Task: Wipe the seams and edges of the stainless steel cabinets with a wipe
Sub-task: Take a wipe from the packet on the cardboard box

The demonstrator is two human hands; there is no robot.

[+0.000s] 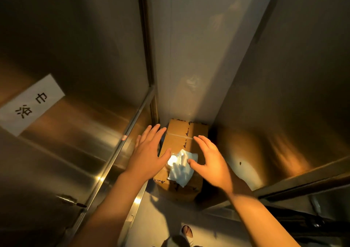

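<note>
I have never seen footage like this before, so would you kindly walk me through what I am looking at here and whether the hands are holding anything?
There is no machine here: this is one picture from a wide-angle camera worn on a person's head, looking down past their own bare arms. The left hand and the right hand are both spread open with straight fingers, and neither holds anything. Between them lies a crumpled light blue wipe with a bright glare spot beside it. It rests on top of a taped cardboard box, which stands on the floor in a narrow gap. On either side rise stainless steel cabinets; the left one carries a white paper label with printed characters and a small latch lower down. The hands seem poised over the wipe, perhaps to pick it up.
</note>
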